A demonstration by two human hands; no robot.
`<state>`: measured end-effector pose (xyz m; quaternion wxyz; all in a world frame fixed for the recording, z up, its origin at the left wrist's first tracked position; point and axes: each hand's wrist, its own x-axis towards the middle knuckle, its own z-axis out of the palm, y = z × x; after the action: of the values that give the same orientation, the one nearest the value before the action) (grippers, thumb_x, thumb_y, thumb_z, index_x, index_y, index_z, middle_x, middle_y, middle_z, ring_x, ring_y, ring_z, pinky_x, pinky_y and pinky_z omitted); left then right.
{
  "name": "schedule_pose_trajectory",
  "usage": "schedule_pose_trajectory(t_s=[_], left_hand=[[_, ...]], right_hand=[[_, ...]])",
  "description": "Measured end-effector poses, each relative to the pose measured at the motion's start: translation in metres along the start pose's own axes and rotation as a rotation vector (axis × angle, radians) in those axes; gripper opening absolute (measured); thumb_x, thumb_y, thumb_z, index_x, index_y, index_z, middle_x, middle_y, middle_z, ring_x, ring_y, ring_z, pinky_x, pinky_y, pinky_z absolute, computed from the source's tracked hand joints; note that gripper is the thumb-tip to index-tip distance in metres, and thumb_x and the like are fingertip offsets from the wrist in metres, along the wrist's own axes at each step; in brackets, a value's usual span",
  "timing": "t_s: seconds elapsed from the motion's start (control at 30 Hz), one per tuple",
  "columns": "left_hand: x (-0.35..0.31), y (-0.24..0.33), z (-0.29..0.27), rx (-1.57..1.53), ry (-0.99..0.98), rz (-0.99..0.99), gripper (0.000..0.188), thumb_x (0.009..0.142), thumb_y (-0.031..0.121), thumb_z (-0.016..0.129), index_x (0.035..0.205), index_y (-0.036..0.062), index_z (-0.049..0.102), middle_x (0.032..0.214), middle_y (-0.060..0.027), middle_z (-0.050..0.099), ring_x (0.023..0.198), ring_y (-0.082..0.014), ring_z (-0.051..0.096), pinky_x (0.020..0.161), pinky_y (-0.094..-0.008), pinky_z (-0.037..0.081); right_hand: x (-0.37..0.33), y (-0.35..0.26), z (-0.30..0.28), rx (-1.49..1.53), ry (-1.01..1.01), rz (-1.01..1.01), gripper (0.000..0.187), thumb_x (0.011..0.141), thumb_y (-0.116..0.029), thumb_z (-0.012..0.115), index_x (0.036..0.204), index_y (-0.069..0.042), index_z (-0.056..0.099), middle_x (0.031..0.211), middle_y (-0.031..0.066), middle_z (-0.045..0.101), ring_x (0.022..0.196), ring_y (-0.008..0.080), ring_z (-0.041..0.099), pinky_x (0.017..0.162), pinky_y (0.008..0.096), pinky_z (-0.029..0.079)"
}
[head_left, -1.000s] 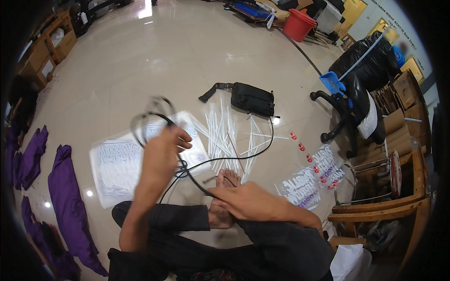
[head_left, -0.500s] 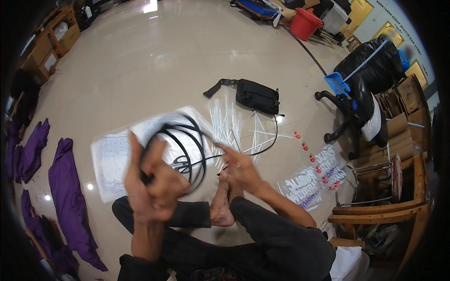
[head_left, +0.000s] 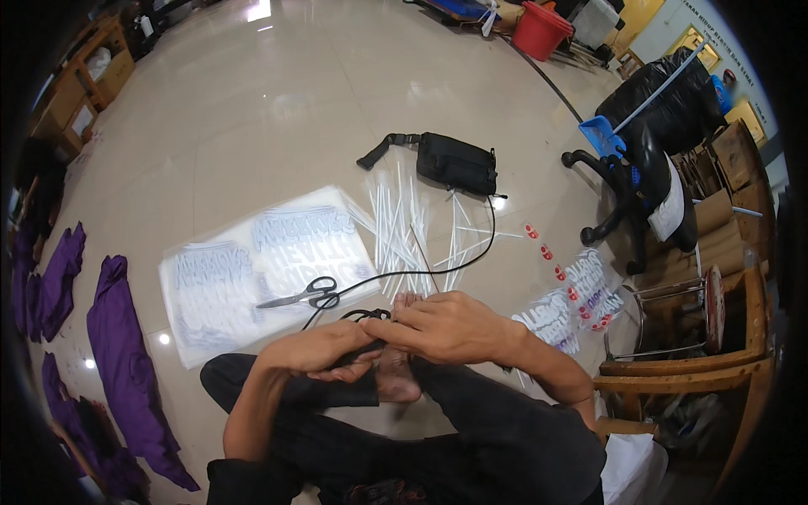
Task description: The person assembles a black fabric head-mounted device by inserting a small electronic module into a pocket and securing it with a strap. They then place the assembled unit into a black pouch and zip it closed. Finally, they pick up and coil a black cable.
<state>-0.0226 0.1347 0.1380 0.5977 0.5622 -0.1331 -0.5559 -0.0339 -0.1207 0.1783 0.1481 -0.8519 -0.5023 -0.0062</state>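
My left hand and my right hand meet above my bare foot. A bunched black cable is between them, most of it hidden by the fingers. The left fingers curl round it from below, while the right fingers close on it beside the left thumb. From there the cable runs to a black pouch bag with a strap. Scissors with black handles lie on printed clear sheets just beyond my left hand. The cable passes by their handles.
Thin white strips lie scattered beyond my hands. Lettered cut-outs lie to the right, near a wooden frame and a wheeled chair base. Purple cloth is spread at the left. A red bucket stands at the far right.
My hands have come together, lower and nearer the foot. The large cable loops held up over the sheets are now bunched between my hands, so the scissors and sheets show more fully.
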Motion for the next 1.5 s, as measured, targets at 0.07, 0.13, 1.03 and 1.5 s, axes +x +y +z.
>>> schedule_pose_trajectory(t_s=[0.07,0.13,1.03,1.5], left_hand=[[-0.006,-0.011,0.005,-0.126,-0.108,-0.028,0.058,0.11,0.056,0.038,0.104,0.0019,0.059,0.068,0.0031,0.047,0.055,-0.0041,0.04,0.042,-0.0201,0.026],[-0.01,-0.016,0.007,-0.201,-0.218,-0.038,0.059,0.109,0.06,0.037,0.107,0.004,0.055,0.071,0.0055,0.042,0.056,-0.0029,0.033,0.044,-0.0175,0.023],[0.016,-0.05,0.031,-0.547,0.268,0.673,0.065,0.112,0.049,0.04,0.058,0.0125,0.038,0.05,0.0045,0.031,0.042,-0.0077,0.027,0.041,-0.0249,0.02],[0.055,-0.061,0.045,-0.429,0.787,0.687,0.048,0.109,0.044,0.047,0.125,-0.0003,0.055,0.086,-0.01,0.06,0.086,-0.021,0.064,0.086,-0.0377,0.054]], right_hand=[[-0.008,0.008,0.017,-0.094,0.167,-0.184,0.048,0.095,-0.024,0.063,0.142,-0.014,0.059,0.083,0.0016,0.061,0.075,0.0198,0.068,0.059,0.0331,0.052],[-0.006,0.007,0.033,0.008,0.359,-0.243,0.05,0.09,-0.022,0.068,0.138,-0.009,0.062,0.092,0.0042,0.065,0.085,0.0223,0.067,0.072,0.0367,0.056],[0.001,-0.003,0.085,1.453,0.423,0.478,0.072,0.094,-0.058,0.069,0.136,-0.001,0.055,0.126,0.0075,0.06,0.119,0.0186,0.058,0.105,0.0351,0.045],[-0.01,0.003,0.086,0.836,0.567,0.716,0.029,0.107,-0.029,0.057,0.122,-0.006,0.066,0.084,0.016,0.067,0.077,0.023,0.066,0.07,0.038,0.05]])
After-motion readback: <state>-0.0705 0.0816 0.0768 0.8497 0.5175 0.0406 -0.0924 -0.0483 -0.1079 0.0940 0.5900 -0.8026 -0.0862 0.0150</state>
